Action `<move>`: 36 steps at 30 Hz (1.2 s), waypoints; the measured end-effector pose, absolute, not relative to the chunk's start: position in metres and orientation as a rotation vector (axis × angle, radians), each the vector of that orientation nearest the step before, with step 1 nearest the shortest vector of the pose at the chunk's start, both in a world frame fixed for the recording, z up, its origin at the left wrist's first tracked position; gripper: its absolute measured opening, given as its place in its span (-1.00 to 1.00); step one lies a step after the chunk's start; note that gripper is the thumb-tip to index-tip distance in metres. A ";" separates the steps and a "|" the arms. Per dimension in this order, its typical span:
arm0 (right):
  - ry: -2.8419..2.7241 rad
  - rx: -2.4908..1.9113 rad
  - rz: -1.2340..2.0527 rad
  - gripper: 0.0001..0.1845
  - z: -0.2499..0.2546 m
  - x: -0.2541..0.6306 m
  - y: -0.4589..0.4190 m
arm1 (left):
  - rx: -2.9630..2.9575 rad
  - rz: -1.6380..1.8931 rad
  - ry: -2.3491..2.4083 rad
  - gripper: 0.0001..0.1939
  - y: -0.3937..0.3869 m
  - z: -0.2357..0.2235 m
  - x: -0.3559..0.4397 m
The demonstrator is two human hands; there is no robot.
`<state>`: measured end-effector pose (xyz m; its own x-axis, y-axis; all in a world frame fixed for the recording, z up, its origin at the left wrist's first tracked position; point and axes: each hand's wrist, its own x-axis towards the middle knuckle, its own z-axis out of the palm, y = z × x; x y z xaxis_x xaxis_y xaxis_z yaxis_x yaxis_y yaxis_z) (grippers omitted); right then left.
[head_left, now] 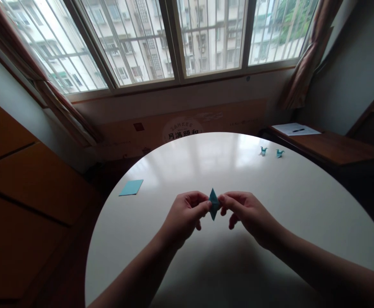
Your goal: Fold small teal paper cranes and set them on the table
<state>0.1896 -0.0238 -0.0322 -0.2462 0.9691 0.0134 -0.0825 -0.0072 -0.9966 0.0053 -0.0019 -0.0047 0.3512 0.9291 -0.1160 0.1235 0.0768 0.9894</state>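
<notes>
Between my two hands, above the white table, is a small teal folded paper [213, 205] in a narrow diamond shape, its points up and down. My left hand [188, 209] pinches its left side between thumb and forefinger. At its right side, the thumb and forefinger of my right hand [243, 208] are closed on the edge, with the other fingers curled below. The fingertips hide both side edges of the paper.
A stack of teal paper squares [131, 187] lies on the round white table [110, 248] at the left. Two folded paper cranes, one [263, 151] beside the other [280, 153], stand at the far right. Beyond them, a wooden desk [344, 143] holds a sheet [289, 129] and a pen [298, 130].
</notes>
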 end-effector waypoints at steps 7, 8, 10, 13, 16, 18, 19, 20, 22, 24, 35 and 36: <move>-1.273 -1.032 1.427 -0.51 -0.029 0.189 -0.023 | 1.202 0.849 1.103 -0.74 -0.005 0.002 0.007; -1.271 -1.034 1.426 -0.53 -0.029 0.189 -0.022 | 1.199 0.850 1.109 -0.74 -0.005 0.002 0.007; -1.260 -1.028 1.421 -0.53 -0.029 0.189 -0.022 | 1.196 0.850 1.119 -0.73 -0.006 0.001 0.007; -1.279 -1.001 1.414 -0.56 -0.030 0.189 -0.022 | 1.211 0.846 1.115 -0.71 -0.007 0.000 0.009; -1.293 -0.975 1.420 -0.61 -0.031 0.189 -0.021 | 1.245 0.849 1.105 -0.69 -0.008 0.000 0.009; -1.279 -0.969 1.427 -0.63 -0.030 0.189 -0.022 | 1.275 0.841 1.100 -0.68 -0.010 0.000 0.010; -1.267 -0.970 1.432 -0.64 -0.030 0.189 -0.022 | 1.290 0.833 1.098 -0.68 -0.011 0.001 0.010; -1.254 -0.971 1.439 -0.65 -0.030 0.189 -0.023 | 1.304 0.820 1.096 -0.67 -0.012 0.001 0.010; -1.233 -0.973 1.462 -0.65 -0.029 0.189 -0.024 | 1.332 0.798 1.096 -0.68 -0.013 0.002 0.010; -1.222 -0.973 1.486 -0.65 -0.029 0.189 -0.024 | 1.351 0.790 1.104 -0.70 -0.013 0.001 0.009; -1.250 -0.992 1.433 -0.63 -0.037 0.185 -0.017 | 1.359 0.764 1.069 -0.64 -0.004 -0.010 0.009; -1.265 -0.990 1.418 -0.63 -0.037 0.185 -0.017 | 1.348 0.777 1.046 -0.64 -0.004 -0.010 0.010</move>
